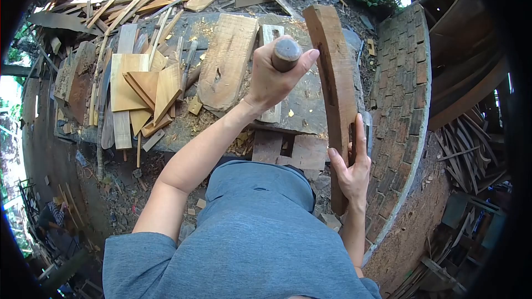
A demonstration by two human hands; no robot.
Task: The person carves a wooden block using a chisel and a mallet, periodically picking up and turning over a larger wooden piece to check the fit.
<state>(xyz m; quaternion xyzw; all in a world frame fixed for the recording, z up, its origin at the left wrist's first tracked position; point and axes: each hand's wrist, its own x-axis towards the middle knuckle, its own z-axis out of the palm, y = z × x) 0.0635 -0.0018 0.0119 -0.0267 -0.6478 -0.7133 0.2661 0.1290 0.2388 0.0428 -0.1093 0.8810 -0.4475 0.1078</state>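
My left hand (277, 75) is wrapped round a thick wooden tool handle (285, 58), which points up at the camera. Its rounded end looks dark and worn; the rest of the tool is hidden below my fist. Along the right side of the bench stands a long, slightly curved wooden beam (339, 72) with a dark slot cut in its face. My right hand (354, 174) grips the beam's near part, thumb on the left side and fingers on the right. The tips of my left hand come close to the beam's upper part.
On the worn bench (310, 105) lie a broad wooden plank (226, 61), a narrow pale board (271, 112) and stacked wood offcuts (141, 88). A notched block (307, 152) sits before my body. A low brick wall (402, 77) runs along the right; scrap wood (127, 3) is heaped behind.
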